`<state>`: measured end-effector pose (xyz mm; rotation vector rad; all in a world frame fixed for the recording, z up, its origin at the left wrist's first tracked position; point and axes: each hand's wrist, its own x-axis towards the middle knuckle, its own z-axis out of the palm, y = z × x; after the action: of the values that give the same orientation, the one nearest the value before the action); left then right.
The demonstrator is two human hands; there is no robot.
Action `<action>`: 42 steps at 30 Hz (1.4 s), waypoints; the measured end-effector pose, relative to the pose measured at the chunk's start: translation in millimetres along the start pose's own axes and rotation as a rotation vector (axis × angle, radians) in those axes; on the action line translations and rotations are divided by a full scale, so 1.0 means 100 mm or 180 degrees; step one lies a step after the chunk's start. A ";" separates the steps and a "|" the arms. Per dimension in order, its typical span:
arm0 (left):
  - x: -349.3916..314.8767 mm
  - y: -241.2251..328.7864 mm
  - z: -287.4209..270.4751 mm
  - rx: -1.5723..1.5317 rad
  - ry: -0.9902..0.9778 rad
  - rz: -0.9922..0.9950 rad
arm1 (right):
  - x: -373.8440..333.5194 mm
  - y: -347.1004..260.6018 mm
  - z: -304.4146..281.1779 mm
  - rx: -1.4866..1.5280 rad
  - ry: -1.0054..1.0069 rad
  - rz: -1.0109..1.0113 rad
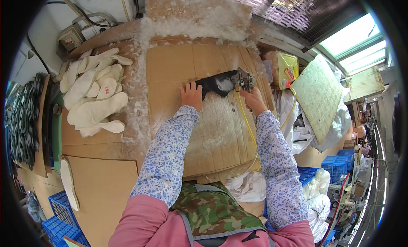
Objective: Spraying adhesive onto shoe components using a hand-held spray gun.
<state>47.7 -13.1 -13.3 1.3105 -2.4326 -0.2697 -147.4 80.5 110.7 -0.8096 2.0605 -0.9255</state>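
Observation:
My left hand (192, 96) grips the near left end of a black shoe-shaped piece (208, 83), its fingers curled over the edge. A whitish patch marks the right part of that piece, which lies over a worn cardboard sheet (170, 68). My right hand (254, 101) is closed around a metal spray gun (244, 79), right at the piece's far right end. From the gun a yellow hose (246, 119) runs down toward me. Whether the gun is spraying, I cannot tell.
Cream insoles (100, 87) are piled to the left; one more insole (69, 183) rests by a lower board (102, 187). White fluff covers the far edge. A yellow can (287, 66) and a slanted pale board (318, 96) stand right. Blue crates (335, 166) sit lower right.

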 end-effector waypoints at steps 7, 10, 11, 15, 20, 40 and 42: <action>0.01 -0.01 0.01 0.0021 0.0062 -0.0043 | -0.01 -0.05 -0.02 -0.0041 0.0010 0.0021; 0.06 0.04 -0.07 -0.0348 0.0040 -0.0122 | -0.02 0.00 -0.12 0.0034 0.0039 0.0027; 0.09 -0.02 -0.10 -0.0335 0.0056 -0.0115 | -0.04 -0.02 -0.13 0.0140 0.0008 0.0006; 0.26 -0.12 -0.21 -0.0102 -0.0384 -0.0452 | -0.10 -0.03 -0.28 0.0599 -0.0013 0.0221; 0.46 -0.07 -0.18 -0.0015 -0.0874 -0.0678 | -0.15 0.14 -0.57 0.0641 -0.0200 0.0245; 0.72 0.06 -1.12 -0.2166 0.1204 0.0540 | -0.63 0.28 -0.93 0.0983 -0.0271 0.0063; 0.57 -0.05 -0.89 -0.1380 0.0978 0.0986 | -0.62 0.22 -0.86 0.1217 -0.0176 -0.0040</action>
<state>58.5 -62.6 79.2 0.7196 -2.1185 -0.4444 -189.0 169.4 156.0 -0.6336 1.7553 -1.2406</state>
